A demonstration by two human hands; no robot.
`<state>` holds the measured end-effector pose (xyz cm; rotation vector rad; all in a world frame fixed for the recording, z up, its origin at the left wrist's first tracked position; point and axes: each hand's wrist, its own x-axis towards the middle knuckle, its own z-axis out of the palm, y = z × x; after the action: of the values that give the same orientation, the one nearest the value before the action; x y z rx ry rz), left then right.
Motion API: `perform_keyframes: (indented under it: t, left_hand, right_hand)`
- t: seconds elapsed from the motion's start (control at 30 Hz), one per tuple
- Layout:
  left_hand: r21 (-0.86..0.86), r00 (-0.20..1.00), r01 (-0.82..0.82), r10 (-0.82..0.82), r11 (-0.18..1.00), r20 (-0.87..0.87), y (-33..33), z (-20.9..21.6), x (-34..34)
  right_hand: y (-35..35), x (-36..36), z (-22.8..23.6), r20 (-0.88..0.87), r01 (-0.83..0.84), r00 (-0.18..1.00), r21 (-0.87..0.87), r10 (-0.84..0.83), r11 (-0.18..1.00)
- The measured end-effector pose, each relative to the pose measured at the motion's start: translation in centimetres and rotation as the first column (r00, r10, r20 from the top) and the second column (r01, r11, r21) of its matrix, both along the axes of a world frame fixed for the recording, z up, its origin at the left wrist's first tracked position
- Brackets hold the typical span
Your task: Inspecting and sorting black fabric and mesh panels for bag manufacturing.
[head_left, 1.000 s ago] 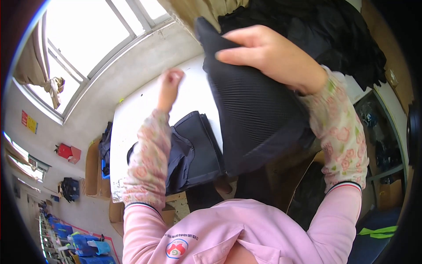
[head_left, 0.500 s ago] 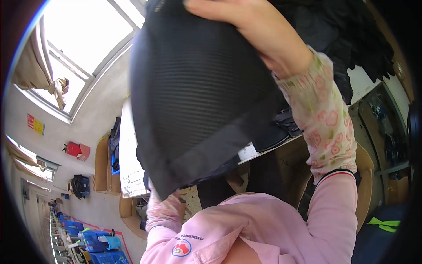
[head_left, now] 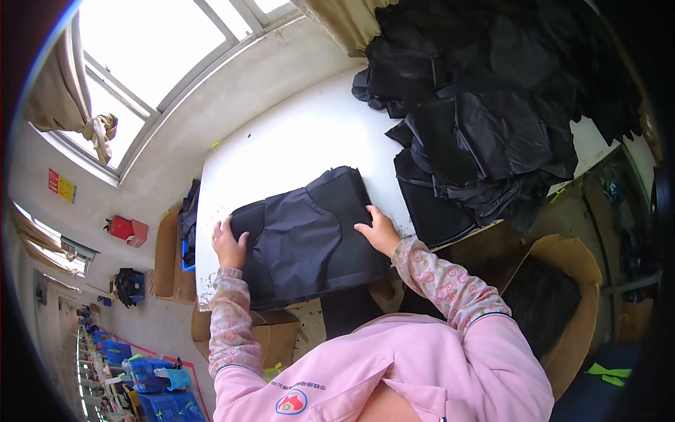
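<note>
A neat stack of black garment pieces (head_left: pixel 299 235) lies at the near edge of the white table, its front overhanging slightly. The top piece has a smooth dark panel in the middle and duller black panels at the sides. My left hand (head_left: pixel 228 243) rests against the stack's left side with thumb and fingers apart. At the right side of the stack, my right hand (head_left: pixel 380 231) touches the edge, its thumb also spread from the fingers. Both hands look open, and neither lifts any cloth.
A large loose heap of black garments (head_left: pixel 485 133) covers the far right of the white table (head_left: pixel 302 141). Below the table's right side stands an open cardboard box (head_left: pixel 562 281) with dark contents. Another carton (head_left: pixel 172 260) stands beyond the left edge, and blue crates (head_left: pixel 151 376) line the lower left.
The black garment piece held up before me is now down on the stack. My right hand has lowered to the stack's right side, and my left hand shows at its left.
</note>
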<state>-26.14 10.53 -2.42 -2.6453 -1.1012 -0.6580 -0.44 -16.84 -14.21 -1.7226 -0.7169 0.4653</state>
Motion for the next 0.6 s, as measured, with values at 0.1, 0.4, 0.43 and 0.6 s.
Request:
perform_keyframes:
  t: [0.1,0.4,0.43,0.6]
  left_hand:
    - [-0.375,0.825,0.565,-0.519,0.735,0.224,-11.2,3.5,7.0]
    - [-0.669,0.782,0.429,-0.620,0.607,-0.060,-16.1,-7.0,8.3]
    - [-0.666,0.778,0.439,-0.626,0.603,-0.054,-16.2,-6.8,8.3]
    - [-0.636,0.768,0.456,-0.636,0.623,-0.073,-16.7,-4.5,9.4]
  right_hand:
    - [-0.4,0.3,0.6,-0.022,-0.042,0.999,-0.031,0.042,0.999]
    - [-11.2,15.4,8.7,0.778,0.556,0.540,-0.044,-0.321,0.830]
    - [-13.2,17.4,9.0,0.823,0.660,0.460,-0.067,-0.333,0.748]
    - [-15.3,21.1,7.0,0.612,0.531,0.748,-0.320,-0.256,0.785]
